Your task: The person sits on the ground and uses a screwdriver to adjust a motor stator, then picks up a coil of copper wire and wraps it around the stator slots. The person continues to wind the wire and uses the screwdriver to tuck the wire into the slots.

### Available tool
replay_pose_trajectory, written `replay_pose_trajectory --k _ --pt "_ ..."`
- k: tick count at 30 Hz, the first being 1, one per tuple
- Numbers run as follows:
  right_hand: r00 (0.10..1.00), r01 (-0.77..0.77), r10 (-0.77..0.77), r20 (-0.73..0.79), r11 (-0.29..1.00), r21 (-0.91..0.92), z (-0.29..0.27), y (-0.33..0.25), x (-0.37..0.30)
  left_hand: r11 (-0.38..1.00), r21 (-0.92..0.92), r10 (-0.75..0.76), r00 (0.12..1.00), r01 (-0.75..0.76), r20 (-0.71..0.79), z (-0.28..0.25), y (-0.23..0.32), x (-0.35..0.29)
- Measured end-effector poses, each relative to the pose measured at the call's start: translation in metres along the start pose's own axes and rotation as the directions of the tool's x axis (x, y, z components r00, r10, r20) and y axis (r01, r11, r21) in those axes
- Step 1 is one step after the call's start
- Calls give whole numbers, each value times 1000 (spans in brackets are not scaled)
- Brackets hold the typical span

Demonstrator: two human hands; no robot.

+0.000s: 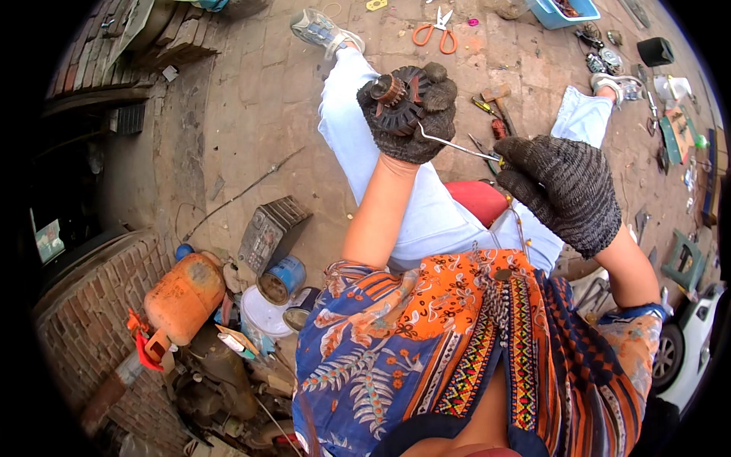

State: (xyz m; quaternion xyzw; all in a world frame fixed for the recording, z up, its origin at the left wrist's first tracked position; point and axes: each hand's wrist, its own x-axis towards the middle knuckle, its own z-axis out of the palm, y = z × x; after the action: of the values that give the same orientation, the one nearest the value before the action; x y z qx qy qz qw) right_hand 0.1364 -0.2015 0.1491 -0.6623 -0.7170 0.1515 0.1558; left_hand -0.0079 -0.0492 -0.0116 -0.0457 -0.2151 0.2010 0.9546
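In my left hand (415, 137), gloved in dark grey knit, sits a motor armature (398, 118) with a copper-coloured commutator and dark slotted core. Its fingers and thumb are closed around the core. My right hand (567, 186), in a matching glove, is closed on the handle end of a thin metal hook tool (459, 145). The bent tip of that tool reaches the armature's edge. Most of the handle is hidden in the glove; a bit of yellow shows at its end. Both hands are above my legs, in light blue trousers.
Orange-handled scissors (439, 34), a hammer (497, 95) and pliers (483, 145) lie on the brick ground ahead. A blue basin (562, 14) stands far right. An orange gas cylinder (185, 297) and a paint can (281, 280) are at left; a red seat (477, 199) is between my legs.
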Motion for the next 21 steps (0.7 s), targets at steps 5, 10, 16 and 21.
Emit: replay_pose_trajectory --k 5,10,16,21 --pt "824 -301 508 -252 768 566 44 45 -15 975 204 111 986 -83 -129 13 -2 8" --pt "678 -679 715 -167 697 229 194 164 -40 942 302 231 933 -144 -275 21 -3 5" --pt "614 -770 759 216 516 376 311 150 -37 969 224 170 939 -105 -298 10 0 2" --pt "274 -934 873 403 341 -105 324 148 -59 968 215 211 888 -131 -408 11 -4 -7"
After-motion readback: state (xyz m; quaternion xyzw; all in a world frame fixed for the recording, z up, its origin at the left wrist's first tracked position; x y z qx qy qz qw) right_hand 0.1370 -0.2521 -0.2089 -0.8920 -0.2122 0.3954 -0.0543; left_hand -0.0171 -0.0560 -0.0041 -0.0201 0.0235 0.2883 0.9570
